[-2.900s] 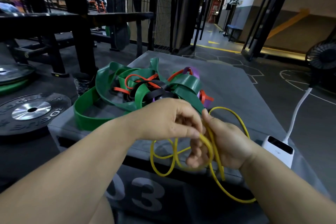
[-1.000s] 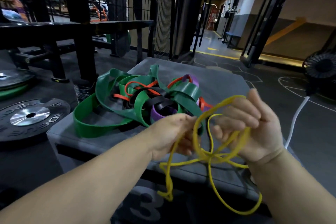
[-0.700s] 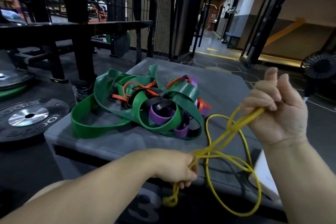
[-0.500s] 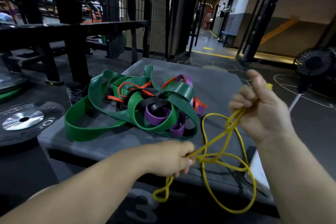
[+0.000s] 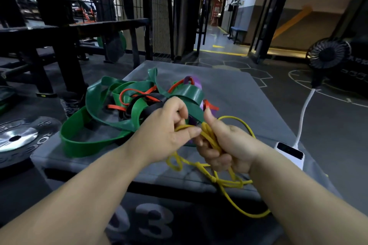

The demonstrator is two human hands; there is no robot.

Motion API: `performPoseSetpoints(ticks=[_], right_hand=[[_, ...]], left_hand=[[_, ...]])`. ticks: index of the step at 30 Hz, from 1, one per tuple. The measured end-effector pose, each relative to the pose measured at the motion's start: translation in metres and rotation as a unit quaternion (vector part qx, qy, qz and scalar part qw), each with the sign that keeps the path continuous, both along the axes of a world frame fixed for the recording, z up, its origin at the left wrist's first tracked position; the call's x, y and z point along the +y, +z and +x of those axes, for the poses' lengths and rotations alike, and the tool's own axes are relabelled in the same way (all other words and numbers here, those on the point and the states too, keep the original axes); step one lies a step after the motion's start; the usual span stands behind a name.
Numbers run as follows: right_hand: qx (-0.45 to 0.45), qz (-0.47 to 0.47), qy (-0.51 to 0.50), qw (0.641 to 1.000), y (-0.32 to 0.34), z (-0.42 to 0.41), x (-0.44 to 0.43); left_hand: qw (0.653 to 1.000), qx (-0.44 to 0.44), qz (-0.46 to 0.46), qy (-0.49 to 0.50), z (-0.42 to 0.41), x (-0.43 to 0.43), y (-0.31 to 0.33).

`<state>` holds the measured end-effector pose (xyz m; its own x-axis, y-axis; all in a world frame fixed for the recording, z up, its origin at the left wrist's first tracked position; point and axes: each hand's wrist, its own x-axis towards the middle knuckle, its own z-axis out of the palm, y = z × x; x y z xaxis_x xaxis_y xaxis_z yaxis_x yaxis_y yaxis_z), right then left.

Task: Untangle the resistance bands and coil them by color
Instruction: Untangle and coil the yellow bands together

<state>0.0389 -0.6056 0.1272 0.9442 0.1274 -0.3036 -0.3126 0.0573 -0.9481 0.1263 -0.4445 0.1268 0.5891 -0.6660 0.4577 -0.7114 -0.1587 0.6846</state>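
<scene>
My right grip is curled round a bunch of turns of the yellow band, with my thumb up. My left grip pinches the same band just beside it.

To coil it well, I think I should feed one strand at a time and keep each turn the same size. The low part looks twisted, maybe knotted, so I should pick that loose first. I should also keep the yellow away from the pile of bands just behind it.

The yellow band is thin like a cord. Part is in my grips. The rest lies in loose loops on the grey table and hangs over its near edge. The pile is green, red, black and purple, all mixed up.
</scene>
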Motion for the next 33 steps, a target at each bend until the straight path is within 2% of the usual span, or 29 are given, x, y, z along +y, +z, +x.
performPoseSetpoints(ticks=[2,5,10,15,19,23,26,30,33], right_hand=[[0.025,0.061,0.093,0.993,-0.002,-0.002,-0.001],[0.032,0.183,0.216,0.959,-0.007,-0.001,-0.004],[0.011,0.34,0.296,0.892,-0.006,0.003,-0.007],[0.001,0.392,0.288,0.874,-0.007,0.004,-0.01],[-0.007,0.392,0.26,0.882,-0.003,0.004,-0.015],[-0.04,0.412,0.225,0.882,0.002,0.003,-0.021],[-0.068,0.426,0.202,0.879,0.0,0.004,-0.02],[-0.098,0.443,0.175,0.874,0.0,0.005,-0.021],[-0.116,0.462,0.16,0.865,0.001,0.005,-0.025]], left_hand=[[0.999,0.03,0.004,-0.019,0.001,0.002,0.002],[0.995,0.078,0.014,-0.063,0.003,0.001,0.001],[0.986,0.124,0.046,-0.102,0.007,-0.004,-0.007],[0.951,0.254,0.005,-0.174,-0.004,-0.006,-0.011],[0.955,0.251,-0.005,-0.159,-0.004,-0.007,-0.01],[0.943,0.256,0.047,-0.207,-0.005,-0.007,-0.009],[0.945,0.267,0.044,-0.186,-0.004,-0.009,-0.01],[0.921,0.353,0.008,-0.166,-0.004,-0.01,-0.011],[0.915,0.375,0.006,-0.147,-0.001,-0.011,-0.018]])
